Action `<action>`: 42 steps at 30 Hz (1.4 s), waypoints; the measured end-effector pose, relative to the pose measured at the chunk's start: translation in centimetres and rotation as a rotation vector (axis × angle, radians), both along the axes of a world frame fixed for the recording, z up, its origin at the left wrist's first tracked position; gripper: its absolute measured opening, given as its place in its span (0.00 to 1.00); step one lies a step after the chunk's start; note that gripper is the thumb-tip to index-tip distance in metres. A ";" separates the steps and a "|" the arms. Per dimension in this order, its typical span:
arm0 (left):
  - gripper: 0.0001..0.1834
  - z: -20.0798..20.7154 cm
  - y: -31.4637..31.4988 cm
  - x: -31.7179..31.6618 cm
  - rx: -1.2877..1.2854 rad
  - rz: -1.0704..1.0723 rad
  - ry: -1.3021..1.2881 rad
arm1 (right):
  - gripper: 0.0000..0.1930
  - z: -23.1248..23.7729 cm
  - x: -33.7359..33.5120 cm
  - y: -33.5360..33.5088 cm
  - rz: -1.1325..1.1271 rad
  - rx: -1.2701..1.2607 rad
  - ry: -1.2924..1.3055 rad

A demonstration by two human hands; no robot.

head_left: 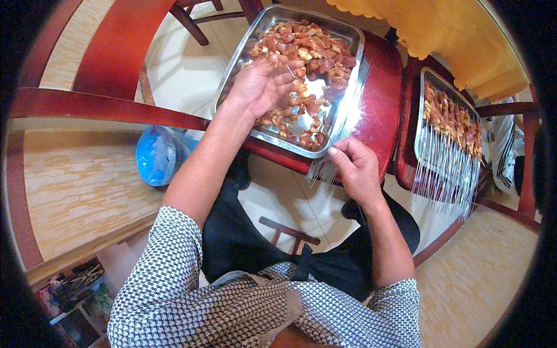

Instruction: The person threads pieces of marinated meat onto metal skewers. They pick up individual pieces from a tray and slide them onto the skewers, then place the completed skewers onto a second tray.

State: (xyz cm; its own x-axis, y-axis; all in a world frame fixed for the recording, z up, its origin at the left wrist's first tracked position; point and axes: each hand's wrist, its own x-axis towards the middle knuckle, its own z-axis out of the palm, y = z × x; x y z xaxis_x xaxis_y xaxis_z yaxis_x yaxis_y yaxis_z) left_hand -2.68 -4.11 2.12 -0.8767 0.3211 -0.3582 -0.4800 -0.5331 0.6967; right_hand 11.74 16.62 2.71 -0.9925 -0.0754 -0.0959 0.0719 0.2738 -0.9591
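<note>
Blue container (155, 156) at 9 o'clock; left hand (264, 85) at 12, palm up, fingers half curled over meat (304, 43) in 1 steel tray (253, 49), grip unclear; bare skewers (358, 87) at 1; right hand (358, 169) at 3, thumb against curled fingers, I can't tell around what; loaded skewers (452, 124) at 2.

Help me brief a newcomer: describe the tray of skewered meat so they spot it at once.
Find the yellow cloth at the upper right, and below it a red wooden seat. On that seat rests the metal tray, its bare sticks jutting past the near side. Unlike the larger tray of loose chunks to its left, its meat is threaded in neat rows.
</note>
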 end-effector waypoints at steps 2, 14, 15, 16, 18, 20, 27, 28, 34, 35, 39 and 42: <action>0.11 -0.2 0.0 -0.1 0.011 0.022 0.012 | 0.06 -0.7 0.1 -0.1 0.002 -0.039 0.005; 0.10 -0.4 0.5 0.1 0.067 0.101 0.048 | 0.05 -0.4 0.4 -0.4 0.024 -0.031 -0.037; 0.10 -0.6 0.5 0.0 0.073 0.095 0.053 | 0.05 -0.3 0.4 -0.4 0.028 -0.032 -0.038; 0.10 -0.7 0.4 0.0 0.079 0.090 0.058 | 0.05 -0.3 0.4 -0.4 0.030 -0.034 -0.042; 0.10 -0.6 0.6 0.1 0.077 0.087 0.044 | 0.05 -0.3 0.4 -0.4 0.031 -0.037 -0.053; 0.10 -0.7 0.8 0.1 0.076 0.082 0.036 | 0.05 -0.3 0.4 -0.4 0.027 -0.035 -0.063; 0.11 -1.0 1.1 0.2 0.100 0.084 0.106 | 0.06 -0.5 0.4 -0.4 -0.008 -0.002 -0.023; 0.11 -1.0 1.2 0.3 0.104 0.089 0.119 | 0.06 -0.5 0.4 -0.3 -0.012 0.000 -0.032; 0.11 -0.6 2.0 0.6 0.022 0.081 0.169 | 0.06 -0.5 0.6 -0.6 -0.044 -0.014 -0.046; 0.11 -0.7 2.0 0.6 0.035 0.075 0.163 | 0.06 -0.5 0.7 -0.6 -0.044 -0.019 -0.054; 0.10 -1.1 1.8 0.6 0.079 0.039 0.097 | 0.05 -0.6 0.8 -0.6 -0.048 -0.067 -0.107; 0.10 -1.1 1.9 0.7 0.081 0.033 0.051 | 0.05 -0.9 0.9 -0.4 -0.038 -0.071 -0.096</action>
